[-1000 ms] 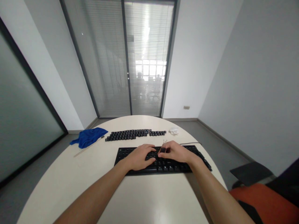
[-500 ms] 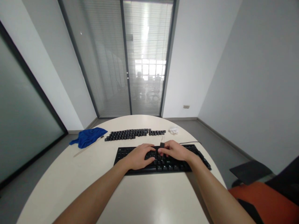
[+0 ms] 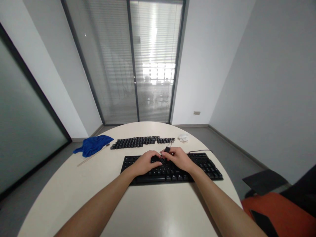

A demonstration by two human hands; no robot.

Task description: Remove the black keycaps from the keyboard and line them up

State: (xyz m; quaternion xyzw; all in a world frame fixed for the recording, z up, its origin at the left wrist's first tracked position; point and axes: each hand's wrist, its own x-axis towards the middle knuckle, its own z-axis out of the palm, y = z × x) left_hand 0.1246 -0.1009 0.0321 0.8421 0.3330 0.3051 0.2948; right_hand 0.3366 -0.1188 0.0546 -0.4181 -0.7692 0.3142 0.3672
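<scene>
A black keyboard (image 3: 153, 179) lies on the table under both hands, with part of its key area bare of caps. My right hand (image 3: 179, 158) is closed around the dark handle of a wire keycap puller (image 3: 167, 149), which is tilted over the keyboard's middle. The puller's thin wires stick out above and below the handle. My left hand (image 3: 145, 162) is beside it, thumb and fingers drawn together around the puller's lower wire end. Whatever sits between those fingertips is too small and dark to make out.
Rows of loose black keycaps (image 3: 134, 142) lie behind the keyboard on the round table (image 3: 148, 210). A blue cloth (image 3: 95, 144) and a thin brush (image 3: 95, 154) are at the left. Crumpled white tissue (image 3: 183, 138) lies at the back right. An orange chair (image 3: 278, 210) stands at the right.
My right hand has moved left and slightly up with the keycap puller, which now tilts more. The left hand has shifted a little, its fingers closing in at the puller's lower end.
</scene>
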